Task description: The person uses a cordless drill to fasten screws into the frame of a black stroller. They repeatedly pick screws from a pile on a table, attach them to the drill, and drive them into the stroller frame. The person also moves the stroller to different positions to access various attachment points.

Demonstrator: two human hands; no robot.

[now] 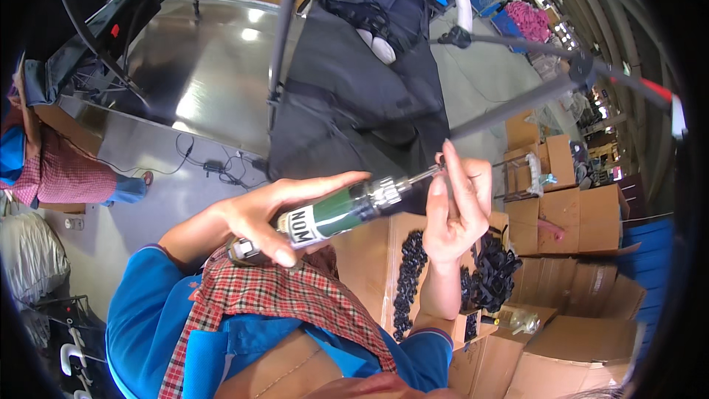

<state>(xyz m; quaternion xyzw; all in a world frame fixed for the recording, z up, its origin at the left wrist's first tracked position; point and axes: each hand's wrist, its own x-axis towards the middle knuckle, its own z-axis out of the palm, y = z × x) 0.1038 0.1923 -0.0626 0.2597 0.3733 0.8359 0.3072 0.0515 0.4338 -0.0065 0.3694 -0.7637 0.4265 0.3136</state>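
Left hand (269, 210) wraps green barrel of powered screwdriver (336, 214), held chest-high. Right hand (458, 207) pinches steel bit at tip, fingers closed. Tool looks rigid, moderately heavy, smooth; barrel is surest grip. Beyond: black fabric stroller seat (354, 96) on grey frame, cardboard boxes (576, 207), metal bench (207, 59).

I see a grey concrete floor (140, 199) crossed by thin black cables (221, 166), with a broad shiny steel-topped table (214, 59) catching bright overhead light. Stacked brown cardboard boxes (583, 214) line the right side, some open and filled with black plastic parts (495, 273). A heap of pink fabric (533, 18) lies far back.
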